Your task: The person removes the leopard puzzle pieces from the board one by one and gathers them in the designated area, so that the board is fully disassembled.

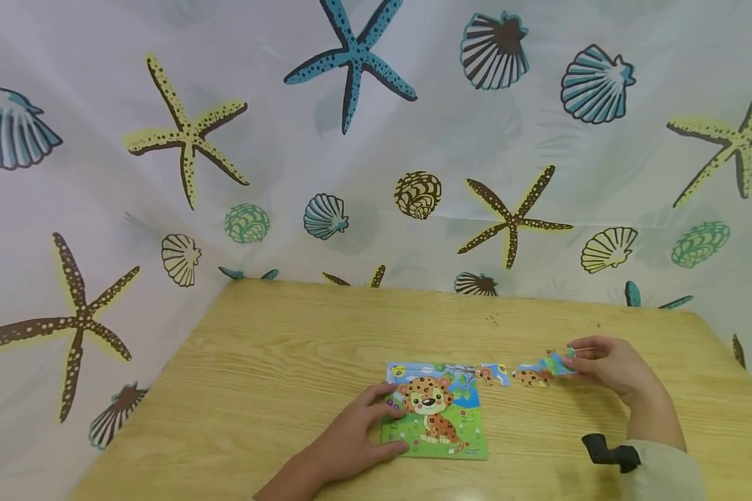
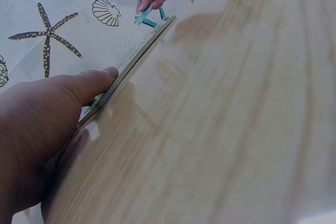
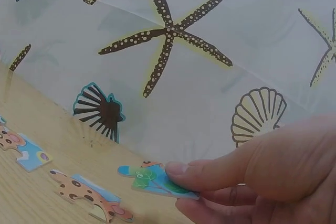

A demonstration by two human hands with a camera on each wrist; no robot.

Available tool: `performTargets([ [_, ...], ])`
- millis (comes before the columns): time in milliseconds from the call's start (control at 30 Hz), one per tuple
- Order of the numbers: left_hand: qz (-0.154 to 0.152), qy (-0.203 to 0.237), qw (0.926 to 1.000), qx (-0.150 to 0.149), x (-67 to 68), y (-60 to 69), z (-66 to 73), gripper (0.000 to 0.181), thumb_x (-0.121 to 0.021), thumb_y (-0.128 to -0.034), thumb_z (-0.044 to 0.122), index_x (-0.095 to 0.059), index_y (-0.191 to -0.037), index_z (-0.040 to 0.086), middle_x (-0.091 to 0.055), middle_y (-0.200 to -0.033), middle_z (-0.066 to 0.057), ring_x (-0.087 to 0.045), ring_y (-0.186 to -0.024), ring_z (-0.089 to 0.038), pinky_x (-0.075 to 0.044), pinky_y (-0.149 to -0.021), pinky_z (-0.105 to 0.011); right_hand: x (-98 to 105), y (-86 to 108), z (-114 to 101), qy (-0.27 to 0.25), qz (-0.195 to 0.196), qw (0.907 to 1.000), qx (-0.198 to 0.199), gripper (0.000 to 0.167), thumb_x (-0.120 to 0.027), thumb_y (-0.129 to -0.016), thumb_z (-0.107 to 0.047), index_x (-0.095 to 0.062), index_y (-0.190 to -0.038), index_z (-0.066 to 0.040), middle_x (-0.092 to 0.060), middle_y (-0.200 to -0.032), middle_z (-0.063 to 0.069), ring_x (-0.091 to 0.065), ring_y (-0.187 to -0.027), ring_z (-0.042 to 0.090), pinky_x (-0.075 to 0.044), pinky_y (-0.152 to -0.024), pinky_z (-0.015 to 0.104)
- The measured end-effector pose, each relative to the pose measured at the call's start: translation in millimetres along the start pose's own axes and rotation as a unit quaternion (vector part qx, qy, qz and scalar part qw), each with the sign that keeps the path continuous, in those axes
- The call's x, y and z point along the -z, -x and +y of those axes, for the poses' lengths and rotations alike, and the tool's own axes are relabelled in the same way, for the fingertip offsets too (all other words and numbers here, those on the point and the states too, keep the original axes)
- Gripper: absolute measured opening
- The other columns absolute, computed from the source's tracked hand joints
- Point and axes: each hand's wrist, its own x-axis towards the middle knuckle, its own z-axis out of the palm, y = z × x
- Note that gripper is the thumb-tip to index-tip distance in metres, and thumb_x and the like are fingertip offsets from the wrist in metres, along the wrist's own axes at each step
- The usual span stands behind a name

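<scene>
My right hand [image 1: 614, 365] pinches a blue-and-green jigsaw piece [image 3: 163, 180] between thumb and fingers, over the table to the right of the puzzle board. The square board [image 1: 439, 410] shows a spotted leopard cub on grass under a blue sky. At its left edge rests my left hand [image 1: 357, 435], fingers spread on the picture and thumb near the lower left. One loose piece [image 1: 494, 375] lies by the board's upper right corner. A second, spotted piece [image 3: 86, 195] lies between it and my right hand. Part of another piece [image 3: 149, 164] shows behind the held one.
The wooden table [image 1: 276, 348] meets a white sheet [image 1: 363, 160] printed with starfish and shells at its back and sides. A black fitting [image 1: 608, 456] projects from the right sleeve [image 1: 664, 473].
</scene>
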Motion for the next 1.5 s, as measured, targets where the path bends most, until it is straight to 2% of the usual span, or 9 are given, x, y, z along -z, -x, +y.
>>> performTargets([
  [133,-0.012,0.004,0.9998,0.015,-1.3,3.1,0.3,0.05,-0.072,-0.0875,0.052,-0.067,-0.127,0.021,-0.037,-0.158,-0.004,-0.036,-0.146,-0.038,-0.036,-0.113,-0.063,4,0.2,7,-0.013,-0.006,0.9997,-0.02,0.056,-0.07,-0.094,-0.012,-0.045,-0.136,0.014,-0.061,-0.106,0.008,-0.066,-0.085,0.01,-0.062,-0.08,0.032],
  [367,0.007,-0.018,0.9998,-0.005,0.5,-1.8,0.8,0.05,-0.073,-0.0867,0.051,-0.068,-0.127,0.021,-0.039,-0.157,-0.005,-0.036,-0.145,-0.037,-0.035,-0.114,-0.061,16,2.0,9,-0.009,0.002,0.9993,-0.035,0.057,-0.072,-0.092,-0.011,-0.045,-0.136,0.014,-0.062,-0.106,0.01,-0.066,-0.082,0.01,-0.062,-0.075,0.031],
  [500,0.001,-0.009,1.0,-0.003,2.3,-3.6,1.9,0.049,-0.074,-0.0869,0.048,-0.068,-0.126,0.019,-0.04,-0.156,-0.006,-0.037,-0.145,-0.037,-0.036,-0.113,-0.061,17,2.9,9,0.013,0.018,0.9985,-0.05,0.057,-0.074,-0.091,-0.014,-0.049,-0.133,0.013,-0.064,-0.101,0.007,-0.065,-0.078,0.009,-0.06,-0.071,0.027],
  [667,-0.002,-0.008,1.0,-0.002,2.7,-2.9,0.8,0.049,-0.073,-0.0872,0.05,-0.068,-0.127,0.021,-0.04,-0.156,-0.005,-0.037,-0.145,-0.037,-0.036,-0.113,-0.061,14,2.4,9,0.054,0.047,0.9955,-0.063,0.054,-0.077,-0.089,-0.017,-0.054,-0.129,0.012,-0.066,-0.1,0.009,-0.061,-0.076,0.01,-0.057,-0.066,0.025],
  [900,-0.003,-0.014,0.9999,-0.003,1.6,-2.2,-2.9,0.05,-0.071,-0.0875,0.053,-0.067,-0.127,0.023,-0.04,-0.156,-0.003,-0.038,-0.145,-0.035,-0.038,-0.112,-0.061,12,0.3,9,0.078,0.054,0.9938,-0.056,0.049,-0.078,-0.087,-0.015,-0.057,-0.123,0.012,-0.064,-0.098,0.01,-0.059,-0.077,0.013,-0.056,-0.064,0.027],
  [1133,-0.004,-0.011,0.9999,-0.002,1.4,-0.3,-1.9,0.05,-0.071,-0.0876,0.053,-0.067,-0.127,0.023,-0.04,-0.156,-0.004,-0.038,-0.145,-0.035,-0.037,-0.113,-0.06,9,0.2,10,0.105,0.056,0.9916,-0.051,0.053,-0.081,-0.084,-0.015,-0.058,-0.124,0.012,-0.064,-0.103,0.016,-0.058,-0.081,0.016,-0.053,-0.065,0.028],
  [1300,-0.001,-0.013,0.9999,-0.009,-0.2,1.6,-2.6,0.05,-0.072,-0.0876,0.051,-0.067,-0.127,0.022,-0.039,-0.156,-0.005,-0.037,-0.145,-0.036,-0.037,-0.113,-0.061,7,1.0,11,0.126,0.062,0.9882,-0.062,0.045,-0.079,-0.085,-0.015,-0.063,-0.118,0.01,-0.064,-0.098,0.014,-0.057,-0.078,0.019,-0.05,-0.065,0.029],
  [1400,0.005,-0.021,0.9997,-0.015,-0.9,0.6,-3.9,0.049,-0.072,-0.0875,0.051,-0.067,-0.127,0.022,-0.038,-0.157,-0.005,-0.037,-0.145,-0.035,-0.037,-0.113,-0.06,5,0.2,8,0.128,0.069,0.9872,-0.065,0.041,-0.08,-0.083,-0.013,-0.065,-0.115,0.009,-0.063,-0.097,0.011,-0.054,-0.082,0.022,-0.046,-0.067,0.028],
  [1500,0.008,-0.025,0.9995,-0.016,-1.2,-0.2,-4.2,0.049,-0.073,-0.0867,0.05,-0.067,-0.127,0.022,-0.038,-0.157,-0.004,-0.037,-0.145,-0.034,-0.036,-0.114,-0.059,3,0.3,3,0.122,0.057,0.9891,-0.06,0.044,-0.08,-0.084,-0.015,-0.064,-0.117,0.009,-0.064,-0.1,0.012,-0.055,-0.089,0.024,-0.048,-0.07,0.028],
])
